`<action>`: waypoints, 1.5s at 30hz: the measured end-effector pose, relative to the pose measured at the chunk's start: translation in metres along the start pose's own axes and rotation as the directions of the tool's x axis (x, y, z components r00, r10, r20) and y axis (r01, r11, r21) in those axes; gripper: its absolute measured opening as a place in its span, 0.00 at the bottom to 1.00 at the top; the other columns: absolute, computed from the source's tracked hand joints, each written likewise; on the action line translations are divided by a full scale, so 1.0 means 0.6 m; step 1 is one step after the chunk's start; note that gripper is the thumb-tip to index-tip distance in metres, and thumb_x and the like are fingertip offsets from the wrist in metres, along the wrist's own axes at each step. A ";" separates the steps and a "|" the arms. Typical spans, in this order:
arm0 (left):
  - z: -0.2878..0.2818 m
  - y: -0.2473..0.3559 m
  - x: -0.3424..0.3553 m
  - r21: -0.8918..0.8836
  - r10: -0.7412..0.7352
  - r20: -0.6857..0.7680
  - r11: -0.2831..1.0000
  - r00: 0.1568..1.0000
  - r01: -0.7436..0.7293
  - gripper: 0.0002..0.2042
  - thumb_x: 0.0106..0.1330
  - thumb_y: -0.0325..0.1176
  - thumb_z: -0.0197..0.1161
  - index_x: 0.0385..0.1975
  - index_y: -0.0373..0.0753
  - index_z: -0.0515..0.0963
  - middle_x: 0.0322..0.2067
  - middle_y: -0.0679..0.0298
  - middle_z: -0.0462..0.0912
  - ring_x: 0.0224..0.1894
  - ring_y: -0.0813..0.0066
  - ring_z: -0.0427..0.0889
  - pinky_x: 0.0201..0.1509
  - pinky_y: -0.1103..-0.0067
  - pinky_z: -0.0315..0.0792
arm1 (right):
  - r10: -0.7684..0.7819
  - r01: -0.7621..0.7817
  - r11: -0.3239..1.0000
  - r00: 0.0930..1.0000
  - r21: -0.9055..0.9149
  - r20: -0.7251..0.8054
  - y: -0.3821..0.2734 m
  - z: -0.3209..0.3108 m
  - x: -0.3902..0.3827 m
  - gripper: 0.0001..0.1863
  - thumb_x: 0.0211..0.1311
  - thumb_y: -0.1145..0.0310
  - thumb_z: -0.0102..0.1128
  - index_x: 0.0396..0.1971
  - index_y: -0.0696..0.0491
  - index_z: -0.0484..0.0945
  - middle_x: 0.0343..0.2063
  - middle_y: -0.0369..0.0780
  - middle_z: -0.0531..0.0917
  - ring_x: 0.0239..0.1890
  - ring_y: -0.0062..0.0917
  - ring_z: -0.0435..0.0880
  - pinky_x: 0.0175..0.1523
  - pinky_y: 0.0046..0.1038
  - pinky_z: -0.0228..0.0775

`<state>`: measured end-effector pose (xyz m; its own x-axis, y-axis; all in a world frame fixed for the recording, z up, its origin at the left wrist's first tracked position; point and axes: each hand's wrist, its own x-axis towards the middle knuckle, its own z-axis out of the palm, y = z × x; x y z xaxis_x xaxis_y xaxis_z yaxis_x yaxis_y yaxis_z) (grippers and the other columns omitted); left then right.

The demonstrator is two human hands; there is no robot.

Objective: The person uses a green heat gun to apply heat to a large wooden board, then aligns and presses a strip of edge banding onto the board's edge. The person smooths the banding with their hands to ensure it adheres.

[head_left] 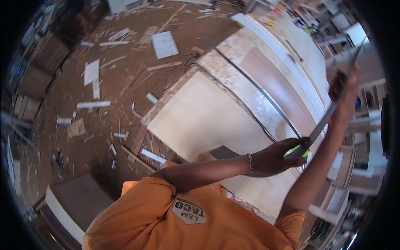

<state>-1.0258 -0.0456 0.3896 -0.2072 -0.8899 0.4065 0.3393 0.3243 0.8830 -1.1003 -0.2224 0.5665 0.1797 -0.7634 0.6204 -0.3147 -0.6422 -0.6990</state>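
A long, thin, dark grey flexible strip [321,125] runs slantwise between my hands on the right side. My left hand [280,157], with a chain bracelet at the wrist, pinches it between thumb and fingers near the lower part. Farther up, my right hand [346,93] closes around the same strip, whose end sticks up past the fingers. Behind my left forearm a dark grey flat piece [225,153] shows; whether it belongs to the strip I cannot tell. Beneath my hands lies a pale wood panel [196,110] on a worktable. Something bright green [305,154] shows beside my left hand.
Across the table lie a narrow dark strip [260,88], a brown glossy panel [266,77] and a long white board [273,39]. Wood and white board scraps [165,44] litter the brown floor at left. Open cabinet boxes [341,166] stand right; a person [83,21] is far left.
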 end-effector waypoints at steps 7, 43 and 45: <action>-0.232 0.054 -0.091 -0.707 -0.089 -0.477 0.630 0.874 -0.322 0.54 0.64 0.79 0.49 0.80 0.45 0.49 0.74 0.46 0.63 0.78 0.51 0.60 0.78 0.47 0.59 | 0.225 -0.036 0.922 0.860 -0.386 0.457 -0.047 -0.013 -0.182 0.39 0.62 0.81 0.63 0.75 0.52 0.65 0.69 0.49 0.75 0.71 0.38 0.73 0.76 0.39 0.61; -0.282 -0.171 -0.376 0.020 -0.013 -0.973 0.989 -0.230 -0.143 0.22 0.74 0.31 0.65 0.65 0.34 0.71 0.52 0.60 0.83 0.52 0.73 0.80 0.59 0.76 0.74 | 0.689 0.577 0.617 -0.068 -0.535 0.722 0.232 -0.423 -0.525 0.12 0.67 0.57 0.68 0.44 0.45 0.86 0.43 0.45 0.88 0.42 0.46 0.87 0.49 0.46 0.81; -0.259 -0.186 -0.388 -0.041 -0.021 -0.923 0.998 -0.384 0.043 0.23 0.72 0.33 0.68 0.63 0.33 0.72 0.49 0.63 0.82 0.47 0.76 0.80 0.53 0.78 0.75 | 0.787 0.533 0.537 -0.036 -0.654 0.616 0.213 -0.426 -0.546 0.14 0.67 0.56 0.68 0.47 0.47 0.85 0.44 0.47 0.87 0.43 0.47 0.87 0.51 0.45 0.81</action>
<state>-0.8730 0.0752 0.1598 0.9194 0.0393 -0.3913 0.3670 0.2723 0.8895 -1.4375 -0.0364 0.3646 0.3202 -0.5203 -0.7917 -0.6825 -0.7063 0.1881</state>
